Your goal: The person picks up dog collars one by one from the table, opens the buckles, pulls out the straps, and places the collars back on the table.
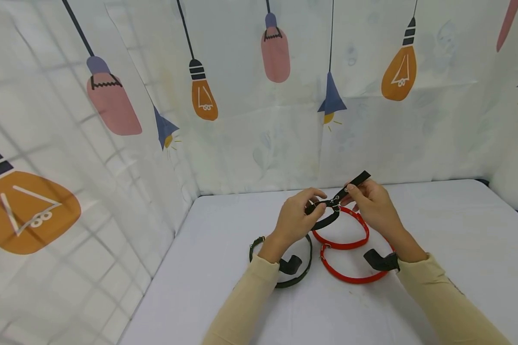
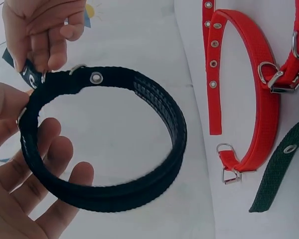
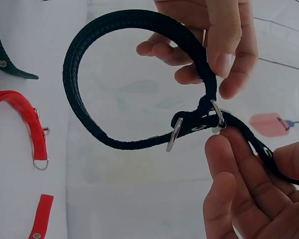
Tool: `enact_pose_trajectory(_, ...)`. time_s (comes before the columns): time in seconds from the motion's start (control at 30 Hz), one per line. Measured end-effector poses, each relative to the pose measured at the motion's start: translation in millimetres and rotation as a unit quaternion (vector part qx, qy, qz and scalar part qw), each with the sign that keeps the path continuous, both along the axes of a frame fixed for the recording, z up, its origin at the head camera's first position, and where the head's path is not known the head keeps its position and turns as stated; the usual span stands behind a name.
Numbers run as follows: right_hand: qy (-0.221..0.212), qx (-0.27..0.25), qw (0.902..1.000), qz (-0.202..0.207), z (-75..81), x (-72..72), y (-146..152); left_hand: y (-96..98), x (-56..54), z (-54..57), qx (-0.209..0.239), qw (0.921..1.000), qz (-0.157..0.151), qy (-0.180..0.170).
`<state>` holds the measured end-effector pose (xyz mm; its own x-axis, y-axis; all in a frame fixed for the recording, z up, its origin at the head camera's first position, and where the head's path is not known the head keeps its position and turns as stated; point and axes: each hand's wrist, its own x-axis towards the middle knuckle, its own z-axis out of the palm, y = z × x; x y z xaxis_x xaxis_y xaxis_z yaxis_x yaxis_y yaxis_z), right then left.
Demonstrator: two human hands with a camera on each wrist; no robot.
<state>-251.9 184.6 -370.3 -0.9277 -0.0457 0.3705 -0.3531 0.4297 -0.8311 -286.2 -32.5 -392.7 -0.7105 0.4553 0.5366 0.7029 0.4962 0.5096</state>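
Both hands hold a black dog collar (image 1: 326,221) up over the table, bent into a loop. My left hand (image 1: 295,214) pinches the band beside the buckle between thumb and fingers. The free strap end is gripped by my right hand (image 1: 376,206), its tip sticking out past the fingers. In the right wrist view the strap runs through the metal buckle (image 3: 218,114), and a D-ring (image 3: 174,134) hangs close by. A metal-rimmed hole (image 2: 96,78) shows on the band in the left wrist view.
On the white table (image 1: 207,268), a dark green collar (image 1: 291,283) lies looped below the left hand. Two red collars, a farther one (image 1: 347,246) and a nearer one (image 1: 354,280), lie beneath the right hand. A white cloth wall (image 1: 241,153) printed with lamps stands behind.
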Motion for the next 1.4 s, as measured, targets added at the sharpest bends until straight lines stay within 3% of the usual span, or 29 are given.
enact_pose_trajectory(0.23,0.004,0.022,0.9997,0.006,-2.2,0.7,-3.4,4.6,3.3,-0.4,-0.007,0.9999,0.01,0.004)
enact_pose_trajectory(0.63,-0.002,0.045,0.9989,0.012,-3.6,1.8,-8.7,6.1,3.4,-4.3,-0.006,0.9975,-0.014,-0.069)
enact_pose_trajectory(1.03,0.002,0.045,0.9989,0.009,-3.1,1.9,-5.9,4.7,1.0,-4.6,-0.012,0.9971,-0.032,-0.069)
enact_pose_trajectory(1.4,0.023,0.029,0.9992,0.014,-4.2,0.1,-3.4,1.8,1.1,-3.6,-0.003,0.9976,-0.014,-0.067)
